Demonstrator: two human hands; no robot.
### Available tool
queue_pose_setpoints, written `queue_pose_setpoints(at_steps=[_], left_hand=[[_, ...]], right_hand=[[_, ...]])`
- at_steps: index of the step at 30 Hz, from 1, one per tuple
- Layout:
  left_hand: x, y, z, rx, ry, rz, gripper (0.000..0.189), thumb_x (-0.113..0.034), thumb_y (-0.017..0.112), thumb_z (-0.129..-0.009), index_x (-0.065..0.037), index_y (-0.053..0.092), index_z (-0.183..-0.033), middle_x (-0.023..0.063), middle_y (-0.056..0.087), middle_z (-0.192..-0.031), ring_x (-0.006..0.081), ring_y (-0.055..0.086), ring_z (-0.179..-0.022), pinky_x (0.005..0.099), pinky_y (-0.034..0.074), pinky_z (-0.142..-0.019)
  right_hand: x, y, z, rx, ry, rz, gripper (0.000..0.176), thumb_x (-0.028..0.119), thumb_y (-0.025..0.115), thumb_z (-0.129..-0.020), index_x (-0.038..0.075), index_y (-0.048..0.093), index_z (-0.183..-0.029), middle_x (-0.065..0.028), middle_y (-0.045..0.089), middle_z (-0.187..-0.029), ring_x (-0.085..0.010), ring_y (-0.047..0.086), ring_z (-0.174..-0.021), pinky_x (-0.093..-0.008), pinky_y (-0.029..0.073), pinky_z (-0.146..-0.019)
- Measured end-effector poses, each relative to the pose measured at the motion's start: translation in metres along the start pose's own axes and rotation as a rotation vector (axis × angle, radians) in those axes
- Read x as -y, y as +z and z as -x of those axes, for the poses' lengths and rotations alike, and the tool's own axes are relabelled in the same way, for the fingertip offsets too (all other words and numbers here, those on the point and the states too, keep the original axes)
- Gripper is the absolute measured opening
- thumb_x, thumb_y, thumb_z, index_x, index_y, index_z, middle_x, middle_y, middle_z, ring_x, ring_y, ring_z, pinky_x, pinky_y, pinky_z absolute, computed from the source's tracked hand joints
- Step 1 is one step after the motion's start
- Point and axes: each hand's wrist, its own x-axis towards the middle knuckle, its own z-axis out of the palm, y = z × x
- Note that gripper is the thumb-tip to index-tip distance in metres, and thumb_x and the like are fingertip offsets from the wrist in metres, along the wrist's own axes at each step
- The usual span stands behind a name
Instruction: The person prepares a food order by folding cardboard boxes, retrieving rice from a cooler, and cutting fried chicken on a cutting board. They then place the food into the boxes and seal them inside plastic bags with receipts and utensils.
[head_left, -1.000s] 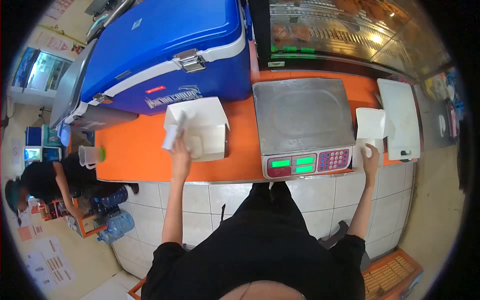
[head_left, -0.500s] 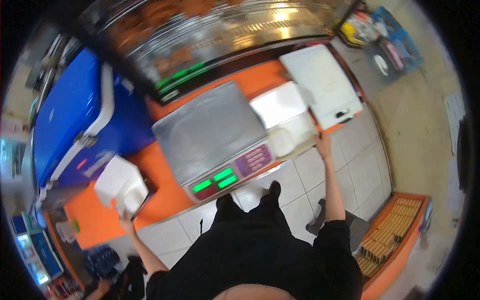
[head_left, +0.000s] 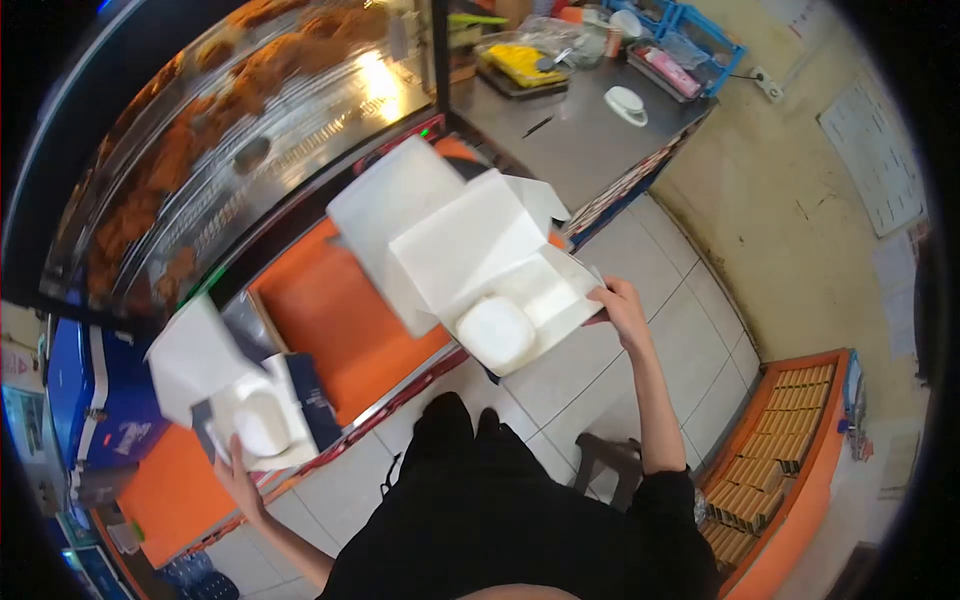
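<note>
My right hand (head_left: pixel 622 305) grips the edge of an open white paper box (head_left: pixel 470 262), held above the counter's right end. Its lid stands up, and a white rounded mound (head_left: pixel 495 331) lies in its tray. My left hand (head_left: pixel 235 472) holds a second open white box (head_left: pixel 195 362) from below at the lower left, over the counter's front edge. This box also carries a white mound (head_left: pixel 262 422). A dark blue flat item (head_left: pixel 305 398) sits against its right side. A white cutting board (head_left: pixel 385 205) lies behind the right box.
The orange counter (head_left: pixel 335 325) runs diagonally below a glass display case of fried food (head_left: pixel 220 130). A blue cooler (head_left: pixel 75 400) is at far left. A steel table with containers (head_left: pixel 585 135) stands at the back. An orange crate of rolls (head_left: pixel 785 470) sits on the floor.
Both boxes have come up off the counter in my hands. My view has swung to the right, so the scale is no longer seen and the steel table has appeared.
</note>
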Motion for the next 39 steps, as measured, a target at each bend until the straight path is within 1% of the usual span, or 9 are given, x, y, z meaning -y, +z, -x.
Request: queue_pose_setpoints(at_steps=[2,10,17,28,30,34,36,38,39], left_hand=[[-0.049,0.079,-0.015,0.227,0.083,0.042,0.037,-0.026,0.058,-0.090,0.007,0.058,-0.108,0.0082,0.063,-0.094,0.0127,0.054,-0.085,0.0275,0.043,-0.080],[-0.203,0.394,0.002,0.413,0.249,0.156,0.027,-0.023,0.057,-0.091,0.005,0.057,-0.092,0.0063,0.056,-0.073,0.0107,0.045,-0.069,0.0292,0.039,-0.062],[-0.242,0.592,0.024,0.439,0.274,0.138,0.026,-0.018,0.054,-0.091,0.007,0.053,-0.086,0.0198,0.053,-0.071,0.0335,0.054,-0.067,0.0397,0.041,-0.062],[-0.260,0.711,0.035,0.288,0.212,-0.113,0.026,-0.015,0.052,-0.088,0.008,0.051,-0.100,0.0266,0.051,-0.093,0.0450,0.052,-0.087,0.0484,0.040,-0.075],[-0.267,0.730,0.041,0.295,0.173,-0.134,0.025,-0.013,0.053,-0.087,0.007,0.051,-0.101,0.0266,0.052,-0.094,0.0449,0.052,-0.088,0.0485,0.040,-0.075],[-0.294,0.775,0.058,0.083,0.187,-0.324,0.039,-0.016,0.056,-0.087,0.006,0.048,-0.119,0.0273,0.052,-0.113,0.0405,0.050,-0.106,0.0443,0.038,-0.091],[-0.297,0.792,0.069,0.033,0.006,-0.240,0.043,-0.019,0.058,-0.088,0.007,0.047,-0.121,0.0234,0.052,-0.117,0.0345,0.049,-0.110,0.0419,0.035,-0.096],[-0.303,0.790,0.082,-0.121,-0.305,-0.082,0.044,-0.022,0.058,-0.089,0.006,0.047,-0.121,0.0192,0.051,-0.119,0.0283,0.049,-0.110,0.0387,0.035,-0.098],[-0.291,0.783,0.092,-0.277,-0.130,-0.064,0.040,-0.019,0.056,-0.090,0.006,0.048,-0.120,0.0178,0.051,-0.119,0.0272,0.049,-0.109,0.0379,0.036,-0.098]], right_hand=[[0.006,-0.060,-0.016,-0.052,-0.019,-0.020,0.031,0.013,0.055,-0.076,-0.012,0.059,-0.093,-0.0161,0.063,-0.082,-0.0223,0.065,-0.068,-0.0308,0.058,-0.056],[0.005,-0.248,-0.164,-0.349,-0.119,-0.105,0.029,0.009,0.053,-0.077,-0.012,0.056,-0.096,-0.0177,0.064,-0.085,-0.0244,0.066,-0.071,-0.0327,0.058,-0.060],[0.022,-0.346,-0.371,-0.211,-0.085,-0.099,0.033,0.008,0.055,-0.078,-0.014,0.053,-0.102,-0.0200,0.062,-0.096,-0.0265,0.065,-0.080,-0.0345,0.060,-0.065],[-0.011,-0.327,-0.550,0.000,0.047,0.022,0.040,0.012,0.057,-0.079,-0.008,0.051,-0.113,-0.0146,0.062,-0.094,-0.0223,0.065,-0.074,-0.0323,0.058,-0.062],[-0.004,-0.329,-0.573,0.179,0.027,0.261,0.027,0.013,0.055,-0.080,-0.006,0.058,-0.099,-0.0152,0.063,-0.077,-0.0234,0.066,-0.076,-0.0354,0.055,-0.061],[0.042,-0.350,-0.630,0.287,-0.195,0.804,0.028,0.025,0.058,-0.082,-0.001,0.062,-0.092,-0.0170,0.064,-0.076,-0.0274,0.065,-0.076,-0.0409,0.051,-0.066],[0.089,-0.369,-0.656,0.579,-0.106,0.928,0.035,0.038,0.059,-0.082,0.003,0.064,-0.088,-0.0176,0.064,-0.080,-0.0324,0.063,-0.078,-0.0423,0.048,-0.071],[0.099,-0.410,-0.711,0.401,-0.264,0.754,0.036,0.039,0.060,-0.082,0.004,0.064,-0.086,-0.0174,0.064,-0.079,-0.0315,0.062,-0.078,-0.0408,0.047,-0.070],[0.131,-0.437,-0.735,0.270,-0.413,0.637,0.031,0.035,0.062,-0.082,0.005,0.063,-0.089,-0.0137,0.064,-0.083,-0.0275,0.061,-0.077,-0.0395,0.047,-0.070]])
